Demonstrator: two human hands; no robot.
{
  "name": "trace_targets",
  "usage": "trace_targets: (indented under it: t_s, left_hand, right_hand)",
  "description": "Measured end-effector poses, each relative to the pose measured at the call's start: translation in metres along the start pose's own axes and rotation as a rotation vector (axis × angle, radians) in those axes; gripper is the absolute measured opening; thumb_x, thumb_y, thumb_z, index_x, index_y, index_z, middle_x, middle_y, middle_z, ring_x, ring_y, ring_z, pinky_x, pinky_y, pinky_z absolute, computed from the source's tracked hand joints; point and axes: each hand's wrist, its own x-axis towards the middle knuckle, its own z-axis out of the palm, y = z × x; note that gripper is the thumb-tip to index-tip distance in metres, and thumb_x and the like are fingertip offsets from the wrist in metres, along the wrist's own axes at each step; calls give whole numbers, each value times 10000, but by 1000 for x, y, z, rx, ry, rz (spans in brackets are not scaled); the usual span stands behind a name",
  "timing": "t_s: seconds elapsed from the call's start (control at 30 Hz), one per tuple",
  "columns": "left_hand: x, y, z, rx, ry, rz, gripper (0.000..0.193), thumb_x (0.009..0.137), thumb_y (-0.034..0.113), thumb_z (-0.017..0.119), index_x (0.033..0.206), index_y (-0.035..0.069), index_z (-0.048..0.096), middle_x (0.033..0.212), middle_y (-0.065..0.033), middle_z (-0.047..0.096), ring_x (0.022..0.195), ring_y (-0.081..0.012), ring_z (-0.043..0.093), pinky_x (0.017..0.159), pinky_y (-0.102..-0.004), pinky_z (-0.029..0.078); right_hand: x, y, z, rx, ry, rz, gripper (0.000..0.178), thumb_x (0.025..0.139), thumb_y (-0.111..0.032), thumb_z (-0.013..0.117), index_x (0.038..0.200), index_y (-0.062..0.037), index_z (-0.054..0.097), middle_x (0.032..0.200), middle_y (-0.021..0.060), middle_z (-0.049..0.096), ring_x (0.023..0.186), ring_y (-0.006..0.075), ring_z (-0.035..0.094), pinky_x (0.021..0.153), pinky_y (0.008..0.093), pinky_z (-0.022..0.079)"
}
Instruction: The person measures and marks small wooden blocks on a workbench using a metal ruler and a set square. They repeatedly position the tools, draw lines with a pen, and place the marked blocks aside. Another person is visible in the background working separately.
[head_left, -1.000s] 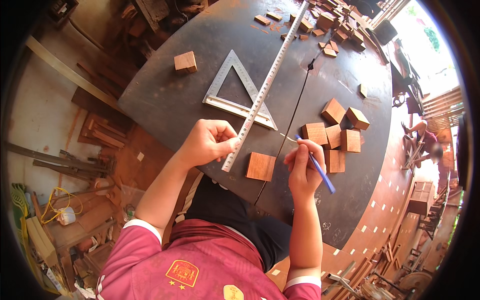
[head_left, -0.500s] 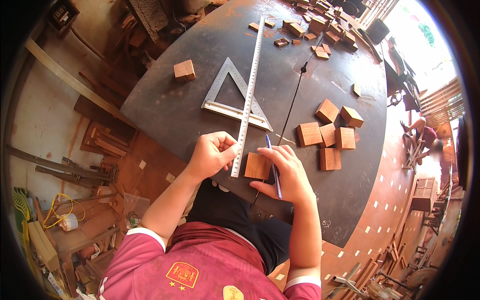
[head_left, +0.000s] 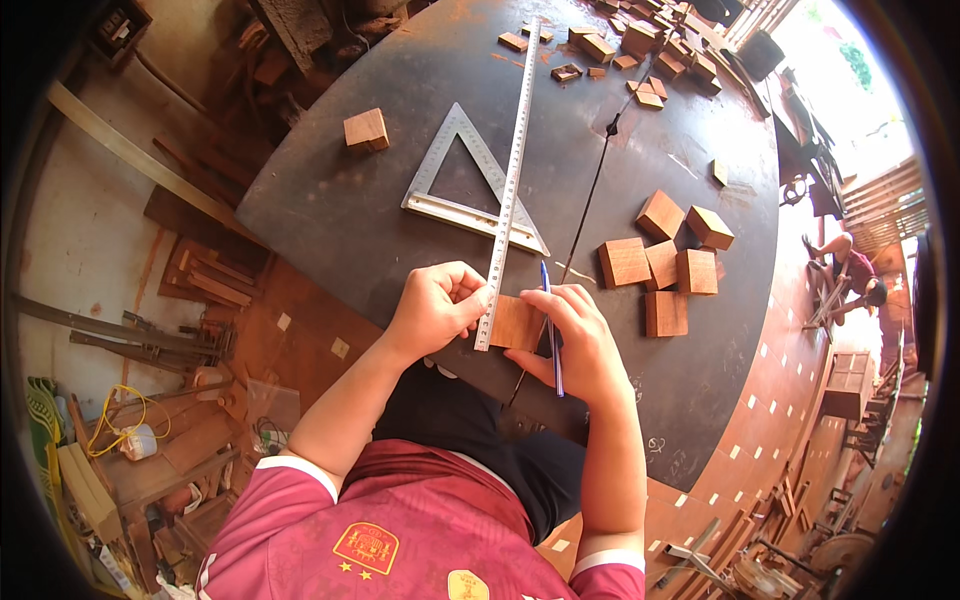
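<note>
My left hand (head_left: 437, 308) pinches a long metal ruler (head_left: 513, 165) near its lower end. The ruler's marked edge meets the left side of a brown wooden block (head_left: 514, 325); whether it overlaps the top is hard to tell. From the right, my right hand (head_left: 582, 345) grips that block between thumb and fingers. A blue pen (head_left: 557, 368) is tucked in the same hand, pointing away from me. Farther along, the ruler crosses a metal triangular set square (head_left: 470, 218) lying flat on the dark table (head_left: 330, 210).
Several wooden blocks (head_left: 662, 265) cluster to the right, and a single block (head_left: 367, 130) lies at the left. Many small offcuts (head_left: 650, 50) cover the far end. A thin seam (head_left: 597, 170) runs along the tabletop. Another person (head_left: 858, 275) is low down at the far right.
The ruler's lower end has shifted right with my left hand, closing the gap to the block. My right hand keeps its hold on the block and pen.
</note>
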Motion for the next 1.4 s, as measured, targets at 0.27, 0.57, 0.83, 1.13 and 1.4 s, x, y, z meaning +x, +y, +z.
trace_targets:
  t_s: [0.27,0.57,0.83,1.13,1.4]
  left_hand:
    - [0,-3,1,0,35,17,134,931,90,710,867,-27,694,682,-23,673,536,-36,578,473,-214,468]
    - [1,1,4,22,53,6,124,913,71,711,840,-27,689,649,-21,661,515,-35,567,461,-216,452]
    - [2,-4,3,12,46,22,128,910,76,716,831,-22,691,637,-21,656,506,-36,564,455,-217,447]
    - [0,-1,4,27,61,8,135,905,82,718,824,-22,690,634,-22,656,507,-36,566,455,-218,449]
    - [0,-2,1,80,47,17,143,935,103,720,875,-22,683,699,-27,684,540,-28,584,457,-189,460]
  right_hand:
    - [-6,-5,-7,107,135,-1,378,802,-143,803,1144,-34,688,925,141,669,842,284,646,742,367,531]
    - [-12,-11,-3,853,-38,378,125,918,-5,608,1037,22,576,728,32,632,686,82,626,616,241,491]
    - [-14,-4,10,780,-135,381,150,854,16,673,841,-34,532,722,39,645,609,78,636,539,232,515]
    - [-10,-7,17,736,-128,403,97,802,13,625,868,-10,560,621,0,564,550,37,508,509,232,412]
    - [-8,-4,14,678,-99,321,62,813,39,629,844,11,583,717,30,629,626,57,614,557,231,486]
